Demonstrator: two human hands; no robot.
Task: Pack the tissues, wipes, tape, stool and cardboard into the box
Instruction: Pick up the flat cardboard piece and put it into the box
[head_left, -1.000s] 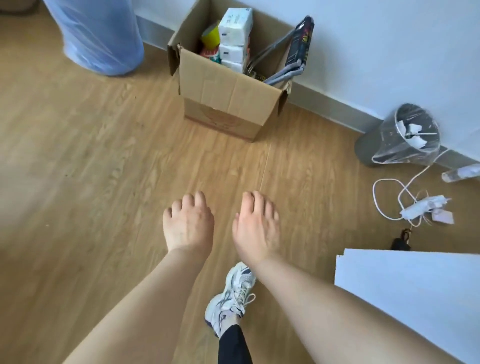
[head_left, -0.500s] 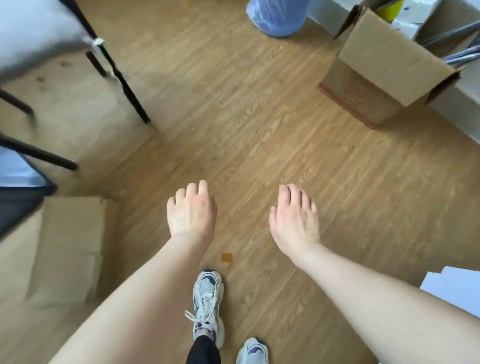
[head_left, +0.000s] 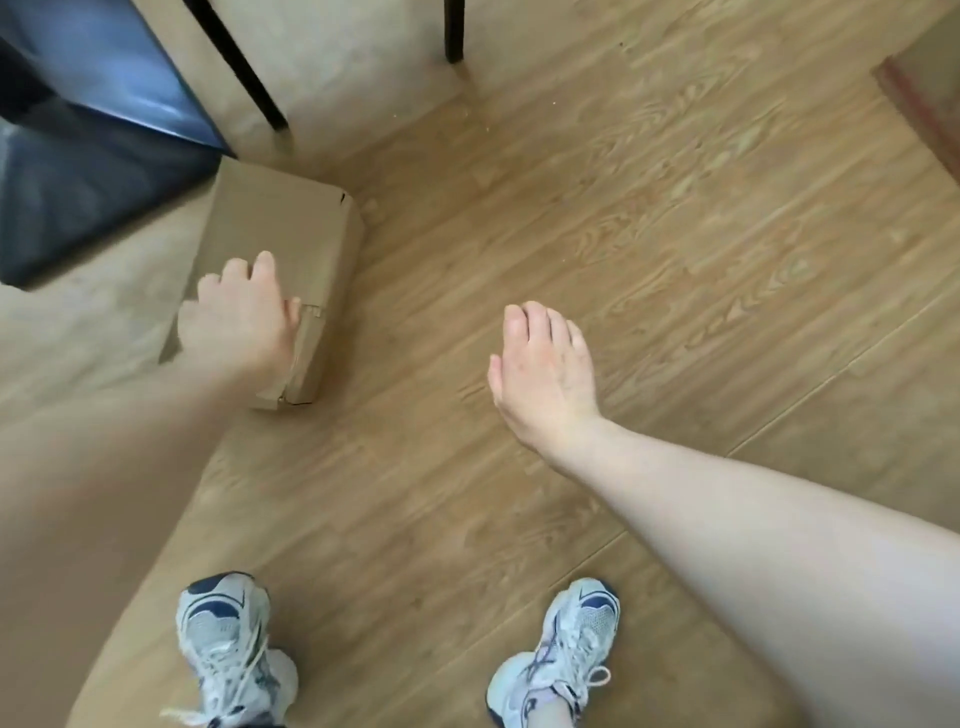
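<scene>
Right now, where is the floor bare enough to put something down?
The wood floor is bare between the cardboard and the right hand, and down to the shoes. It is crowded upper left, around the dark furniture.

The person's arms are bare, with no sleeves showing. The left hand (head_left: 244, 317) and right hand (head_left: 545, 371) wear no gloves or rings. At six o'clock are two white and grey sneakers (head_left: 558, 654) with dark blue patches and pale laces.
</scene>
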